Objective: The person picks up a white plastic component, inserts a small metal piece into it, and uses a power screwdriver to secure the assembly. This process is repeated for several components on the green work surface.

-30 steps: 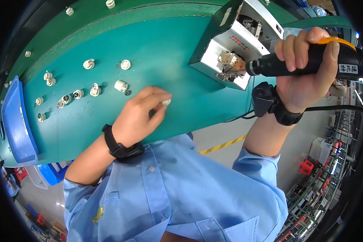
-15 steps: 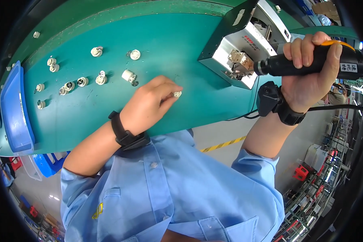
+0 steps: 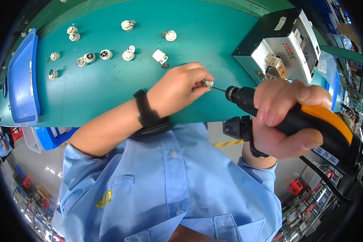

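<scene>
My left hand is closed, pinching a small whitish round part between thumb and fingertips above the green tabletop. My right hand wraps around a black electric screwdriver with an orange strip along its body. Its thin bit points left and its end meets the pinched part, or comes very close to it; exact contact is too small to tell. Beyond my left hand lies a white cylindrical part on its side with a dark disc by it. Another white round part stands farther off.
A black and silver screw feeder stands at the right of the green table. Several white round parts, such as one, are scattered at the left. A blue tray sits at the left edge. The screwdriver's black cable hangs at the right.
My right hand has brought the screwdriver from the screw feeder leftward and nearer, its bit now at the part in my left hand. The whole view has shifted too.
</scene>
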{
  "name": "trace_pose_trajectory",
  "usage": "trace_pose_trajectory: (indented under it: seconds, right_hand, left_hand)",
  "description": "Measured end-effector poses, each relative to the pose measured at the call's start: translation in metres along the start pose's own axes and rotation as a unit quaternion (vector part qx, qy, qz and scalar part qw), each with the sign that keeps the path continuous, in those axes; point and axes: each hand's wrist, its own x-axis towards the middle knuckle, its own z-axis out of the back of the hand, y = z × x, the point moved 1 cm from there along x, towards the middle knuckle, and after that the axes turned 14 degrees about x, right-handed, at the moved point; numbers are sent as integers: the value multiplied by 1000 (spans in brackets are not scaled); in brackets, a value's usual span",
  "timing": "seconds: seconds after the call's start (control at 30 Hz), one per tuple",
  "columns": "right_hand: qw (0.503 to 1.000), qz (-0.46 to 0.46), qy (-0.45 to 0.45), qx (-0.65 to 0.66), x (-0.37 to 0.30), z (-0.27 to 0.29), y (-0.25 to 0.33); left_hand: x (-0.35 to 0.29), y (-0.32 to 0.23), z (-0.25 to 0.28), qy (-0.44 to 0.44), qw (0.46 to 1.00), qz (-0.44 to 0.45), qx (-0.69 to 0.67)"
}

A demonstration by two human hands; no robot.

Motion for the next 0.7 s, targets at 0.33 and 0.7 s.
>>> trace_pose_trajectory:
  seconds: [0.33,0.7]
  right_hand:
    - [994,-77,-30,-70,11,-18,-8]
    - [975,194,-102,28,18,-4,48]
  left_hand:
    - [1,-1,7,-13,1000,-22,11]
    - [61,-39,59,-1,970,-70,232]
